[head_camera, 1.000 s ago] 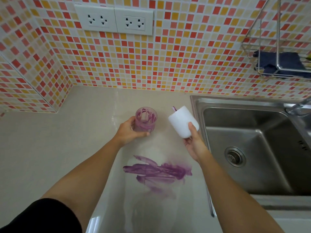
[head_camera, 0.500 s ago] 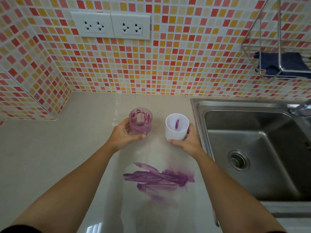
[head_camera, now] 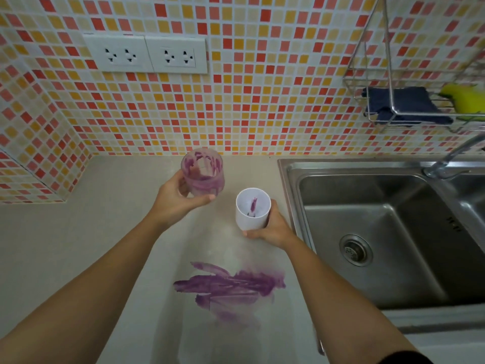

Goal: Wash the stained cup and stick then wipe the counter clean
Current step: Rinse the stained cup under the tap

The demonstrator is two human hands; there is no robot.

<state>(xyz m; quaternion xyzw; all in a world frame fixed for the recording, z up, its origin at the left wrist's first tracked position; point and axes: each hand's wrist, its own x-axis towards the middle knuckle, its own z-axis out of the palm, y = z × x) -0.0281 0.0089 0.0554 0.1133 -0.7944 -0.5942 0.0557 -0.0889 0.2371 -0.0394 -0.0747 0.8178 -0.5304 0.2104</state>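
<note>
The left hand (head_camera: 175, 203) is wrapping its grip around the stained cup (head_camera: 203, 176), a clear tumbler smeared purple inside, holding it tilted above the table (head_camera: 78, 245), well to the left of the sink (head_camera: 380, 232). The right hand (head_camera: 270, 227) is closing its grip on a white cup (head_camera: 252, 210) just left of the sink's rim; whether that cup is resting on the table or hanging just above it, I cannot tell. Something purple, probably the stick (head_camera: 252, 206), is lying inside the white cup. A purple smear (head_camera: 228, 283) is sitting on the table, nearer the person than the sink's left edge.

Risks, as I am judging them: the stained cup is looking wet and slick, so a loose grip could be letting it slide out on the way over to the sink. Tilting it further could be dripping more purple onto the table. The forearms are passing on either side of the smear, so a lowered arm could be dragging it wider. Tipping the white cup could be dropping the stick.

No brand, label or readable writing is showing anywhere; a dark mark on the sink's inner wall is staying too blurred to read.
</note>
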